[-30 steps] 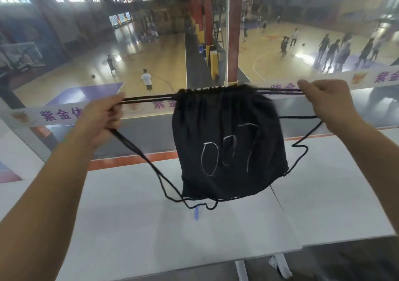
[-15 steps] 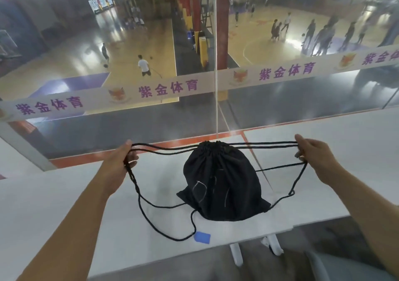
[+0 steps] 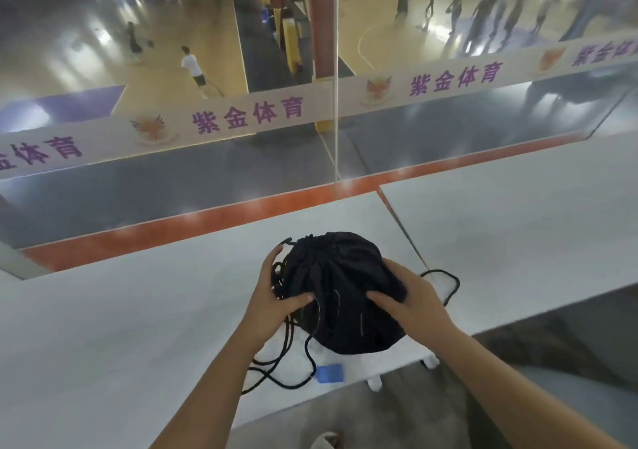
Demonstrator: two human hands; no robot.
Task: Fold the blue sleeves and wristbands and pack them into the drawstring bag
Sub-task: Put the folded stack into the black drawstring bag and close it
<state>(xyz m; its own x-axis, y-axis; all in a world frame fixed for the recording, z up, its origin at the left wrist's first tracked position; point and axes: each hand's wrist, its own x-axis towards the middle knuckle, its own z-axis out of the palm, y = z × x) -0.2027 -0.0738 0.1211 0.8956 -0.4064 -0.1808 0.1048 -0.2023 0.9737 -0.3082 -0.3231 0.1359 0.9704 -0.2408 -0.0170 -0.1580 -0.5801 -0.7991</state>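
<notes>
Head view: the drawstring bag (image 3: 340,296) sits lower centre of the frame on the white tabletop (image 3: 138,310), right near its front edge. Left hand (image 3: 276,296) grips the bunched cords (image 3: 279,279) against the bag's side, and right hand (image 3: 407,300) is wrapped over the other side. Risk imo: loose cord loops trail at the edge by the blue tag (image 3: 330,373), so a snag could drag it off. Bag's black, cinched shut, bulging round.

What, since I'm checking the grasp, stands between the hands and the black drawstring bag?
Nothing visible does. The left hand grips the left side of the drawstring bag, with only its own bunched cords against the fingers; the right hand grips the right side directly.
</notes>
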